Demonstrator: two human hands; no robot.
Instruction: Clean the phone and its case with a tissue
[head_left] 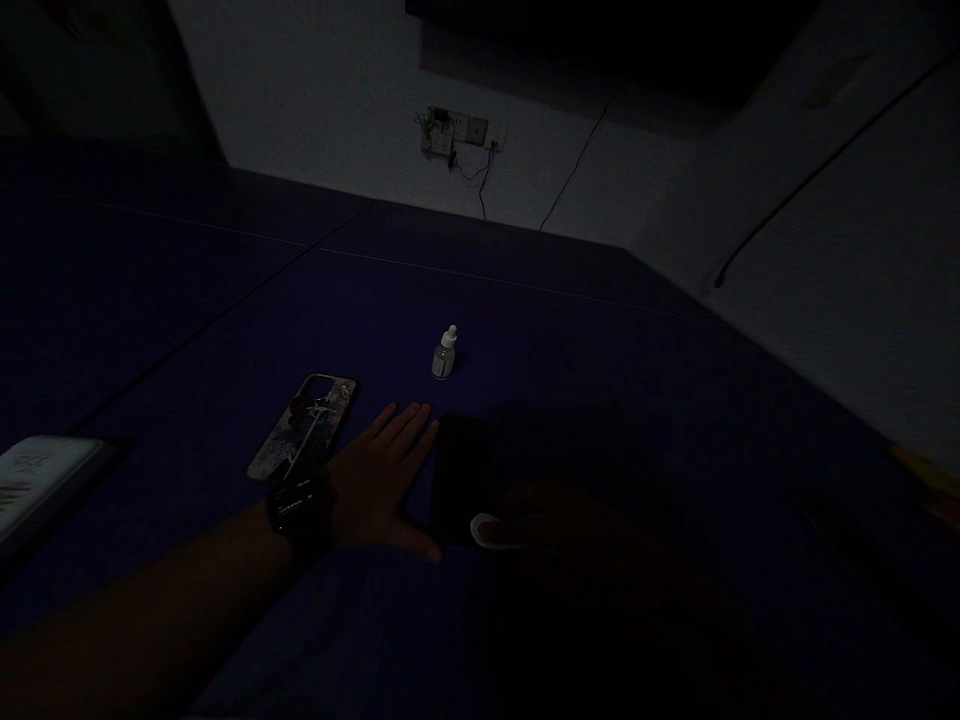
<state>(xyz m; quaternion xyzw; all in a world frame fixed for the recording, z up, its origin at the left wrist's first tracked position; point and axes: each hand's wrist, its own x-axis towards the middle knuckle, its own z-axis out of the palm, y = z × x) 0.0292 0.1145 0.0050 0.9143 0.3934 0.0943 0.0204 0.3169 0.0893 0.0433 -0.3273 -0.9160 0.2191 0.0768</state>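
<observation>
My left hand lies flat with its fingers stretched out, and a dark smartwatch is on its wrist. Right beside it is a black phone, its dark face up. Deep in shadow, my right hand presses a white round cotton pad onto the phone's lower right part; most of its fingers are hard to make out. A small clear dropper bottle with a white top stands upright beyond the left fingertips. To the left lies a patterned phone case with a camera cutout.
All this rests on a dark blue surface. A white box-like object sits at the left edge, and a long dark object lies at the right. Sockets with cables are on the back wall, below a dark screen.
</observation>
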